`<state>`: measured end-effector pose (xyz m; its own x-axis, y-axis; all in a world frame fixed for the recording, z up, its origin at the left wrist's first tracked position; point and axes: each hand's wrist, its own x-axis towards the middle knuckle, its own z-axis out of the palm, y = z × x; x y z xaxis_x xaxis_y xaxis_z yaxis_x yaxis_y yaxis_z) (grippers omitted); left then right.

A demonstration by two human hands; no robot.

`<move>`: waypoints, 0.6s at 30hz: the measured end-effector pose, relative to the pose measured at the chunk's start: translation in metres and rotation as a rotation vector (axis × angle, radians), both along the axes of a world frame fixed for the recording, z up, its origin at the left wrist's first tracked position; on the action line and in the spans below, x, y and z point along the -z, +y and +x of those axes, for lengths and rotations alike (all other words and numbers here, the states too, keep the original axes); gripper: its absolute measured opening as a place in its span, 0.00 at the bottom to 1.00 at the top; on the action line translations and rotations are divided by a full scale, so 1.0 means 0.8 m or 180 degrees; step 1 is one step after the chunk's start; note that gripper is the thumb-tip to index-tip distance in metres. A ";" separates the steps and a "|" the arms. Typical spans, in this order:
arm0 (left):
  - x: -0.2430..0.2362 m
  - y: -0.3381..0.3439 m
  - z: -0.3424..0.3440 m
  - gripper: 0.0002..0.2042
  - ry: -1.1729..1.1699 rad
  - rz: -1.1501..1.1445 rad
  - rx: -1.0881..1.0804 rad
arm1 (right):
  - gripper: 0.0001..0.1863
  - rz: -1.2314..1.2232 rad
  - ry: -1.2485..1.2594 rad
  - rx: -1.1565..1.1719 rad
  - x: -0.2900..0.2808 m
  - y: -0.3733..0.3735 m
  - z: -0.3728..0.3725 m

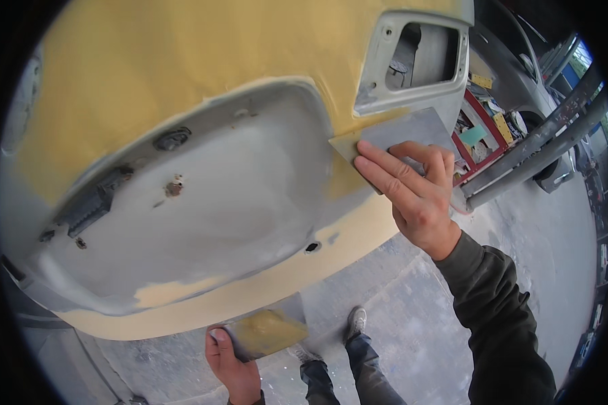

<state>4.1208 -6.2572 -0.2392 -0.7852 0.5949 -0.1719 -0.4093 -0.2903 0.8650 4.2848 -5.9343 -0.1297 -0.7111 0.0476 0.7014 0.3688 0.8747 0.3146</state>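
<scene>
In front of me is a car's tailgate panel [196,47], widely coated with yellow body filler. My right hand [419,192] grips a flat grey metal filler spreader [412,131], two fingers laid along its face. The spreader's left edge rests against the yellow coat, between the tail-light opening [425,57] and the grey recess [243,182]. Lower down, my left hand [231,364] pinches a metal mixing plate [292,309] by its left end, thumb on top. A smear of yellow filler [267,331] lies on that plate, held below the panel's lower edge.
Holes and a dark fitting [94,202] break up the recess. To the right stand a red-framed cart [483,138] with assorted items, grey metal posts [534,155] and another car [507,47]. My feet are on the dusty grey floor [419,317].
</scene>
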 end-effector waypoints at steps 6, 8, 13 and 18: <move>-0.004 0.002 0.003 0.15 0.0048 0.0098 0.0124 | 0.27 -0.0342 -0.0646 -0.0035 0.041 -0.033 0.022; -0.005 -0.001 0.001 0.14 0.0071 0.0108 0.0122 | 0.27 -0.0548 -0.0800 -0.0190 0.054 -0.044 0.031; -0.011 -0.010 -0.001 0.14 0.0097 -0.0037 -0.0095 | 0.24 -0.0006 -0.0644 -0.0340 -0.007 -0.021 0.022; -0.014 -0.008 -0.001 0.14 0.0038 0.0039 -0.0090 | 0.21 0.1194 -0.0597 -0.0861 -0.082 0.040 -0.010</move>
